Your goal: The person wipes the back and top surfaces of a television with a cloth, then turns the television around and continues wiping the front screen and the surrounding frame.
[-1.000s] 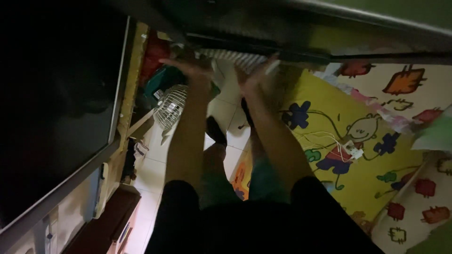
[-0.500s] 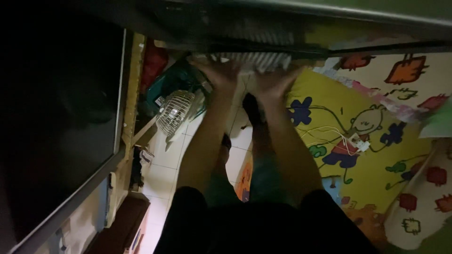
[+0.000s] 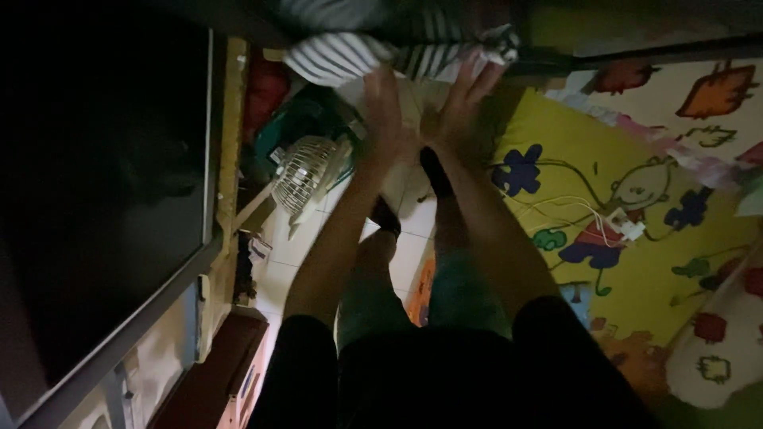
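Both hands are reaching up to a striped cloth (image 3: 350, 56): left hand (image 3: 383, 111) touching it with fingers together, right hand (image 3: 461, 99) fingers clamping its edge, above the small fan (image 3: 306, 171).

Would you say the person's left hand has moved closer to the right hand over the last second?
Yes. The left hand has swung rightward, away from the small white fan, and now sits beside the right hand, both at the striped cloth.

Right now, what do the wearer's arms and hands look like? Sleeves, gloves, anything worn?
Both forearms are bare. Short black sleeves end near the elbows. The left hand and right hand wear no gloves; no watch, ring or band shows, though the dim light hides fine detail.
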